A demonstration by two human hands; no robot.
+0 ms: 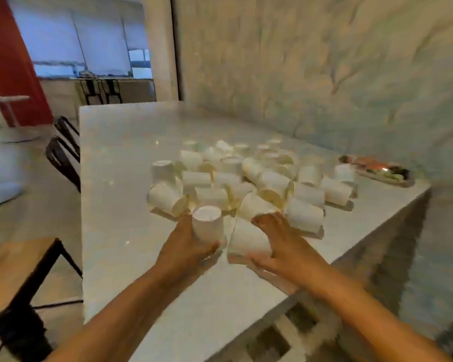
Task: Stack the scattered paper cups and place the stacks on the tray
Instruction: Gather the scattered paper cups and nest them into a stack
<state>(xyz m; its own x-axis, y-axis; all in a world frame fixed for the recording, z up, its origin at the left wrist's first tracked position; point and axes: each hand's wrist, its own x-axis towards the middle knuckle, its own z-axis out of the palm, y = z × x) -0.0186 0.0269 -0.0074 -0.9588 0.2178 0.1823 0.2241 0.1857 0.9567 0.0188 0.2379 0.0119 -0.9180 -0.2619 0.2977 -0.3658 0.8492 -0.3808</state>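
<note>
Left hand [186, 246] grips an upturned cup [208, 223]; right hand [277, 246] clasps another cup [246, 241]; near the bench [115, 158] front edge.

Roughly 30 white paper cups [249, 178] lie heaped at the centre of the frame; blur prevents an exact count. 1 tray [382, 173] sits at the right. 2 hands appear at the bottom, each gripping 1 cup. 2 dark chairs [63, 150] stand at the left.

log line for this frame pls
left hand: holds cup | right hand: holds cup | pile: unstacked | tray: no cups
</note>
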